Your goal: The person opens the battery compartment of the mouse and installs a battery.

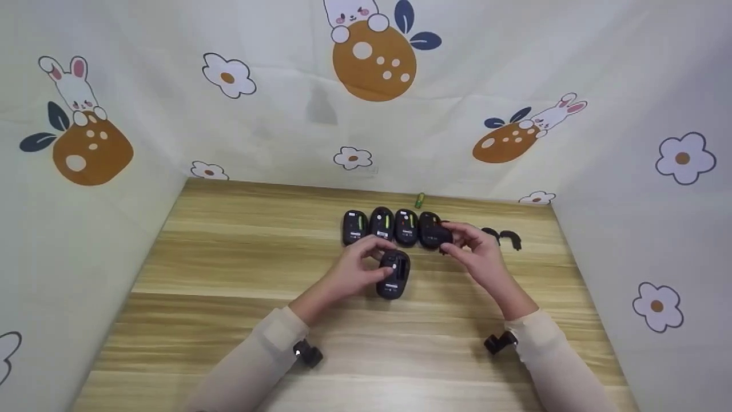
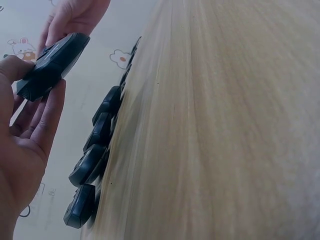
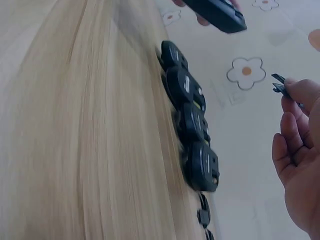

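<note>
Between thumb and fingers my left hand [image 1: 357, 266] grips a black computer mouse [image 1: 394, 283], raised off the table with its underside up. Its battery slot shows dark, with no battery in it. The left wrist view has this mouse [image 2: 52, 67] edge-on in the same hand [image 2: 30, 145]. My right hand [image 1: 477, 252] pinches a thin dark battery cover [image 3: 281, 86] by its edge, above the right end of a row of mice. In the head view the cover [image 1: 441, 236] overlaps the rightmost mouse [image 1: 428, 223].
Several black mice [image 1: 355, 228] lie underside up in a row, with green batteries visible in at least three. Behind them a loose green battery [image 1: 420, 200] lies near the wall cloth [image 1: 274, 131]. Curved black covers [image 1: 510, 238] lie to the right on the wooden table [image 1: 229, 274].
</note>
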`<action>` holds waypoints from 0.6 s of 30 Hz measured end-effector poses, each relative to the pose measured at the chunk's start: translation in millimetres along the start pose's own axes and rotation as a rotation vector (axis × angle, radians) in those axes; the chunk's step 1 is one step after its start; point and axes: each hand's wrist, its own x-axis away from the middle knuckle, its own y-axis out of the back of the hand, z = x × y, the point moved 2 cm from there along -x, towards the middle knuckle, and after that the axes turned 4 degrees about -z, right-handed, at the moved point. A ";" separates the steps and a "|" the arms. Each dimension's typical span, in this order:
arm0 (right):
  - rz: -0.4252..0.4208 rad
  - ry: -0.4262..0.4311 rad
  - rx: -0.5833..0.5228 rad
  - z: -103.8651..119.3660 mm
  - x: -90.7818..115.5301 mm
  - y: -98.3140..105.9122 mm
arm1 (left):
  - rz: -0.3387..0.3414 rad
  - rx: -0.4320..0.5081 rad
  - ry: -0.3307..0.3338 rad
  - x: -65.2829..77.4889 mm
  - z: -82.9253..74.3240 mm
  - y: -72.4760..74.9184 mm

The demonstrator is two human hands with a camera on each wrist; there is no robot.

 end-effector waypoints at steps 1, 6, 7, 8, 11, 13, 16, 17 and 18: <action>-0.002 -0.005 0.006 -1.5 0.0 3.2 | 0.000 -0.004 0.001 0.0 0.1 0.1; -0.004 -0.047 0.028 -9.4 -0.8 20.3 | -0.007 -0.011 0.011 0.4 0.1 0.8; -0.002 -0.055 0.034 -11.0 -1.2 24.0 | -0.007 -0.008 0.011 0.4 0.3 0.9; 0.000 -0.064 0.041 -12.7 -1.8 27.8 | -0.008 -0.004 0.011 0.5 0.5 1.0; -0.001 -0.091 0.069 -17.6 -3.6 40.1 | -0.008 -0.001 0.007 0.4 0.2 1.2; -0.011 -0.106 0.085 -22.0 -4.6 48.6 | -0.008 -0.003 0.005 0.5 0.4 1.4; -0.031 -0.115 0.097 -28.6 -5.5 61.3 | -0.010 -0.003 0.005 0.6 0.4 1.6; -0.038 -0.117 0.101 -30.6 -5.8 65.2 | -0.010 -0.004 0.005 0.6 0.3 1.7; -0.044 -0.120 0.108 -32.0 -6.0 68.9 | -0.011 -0.005 0.005 0.6 0.1 1.7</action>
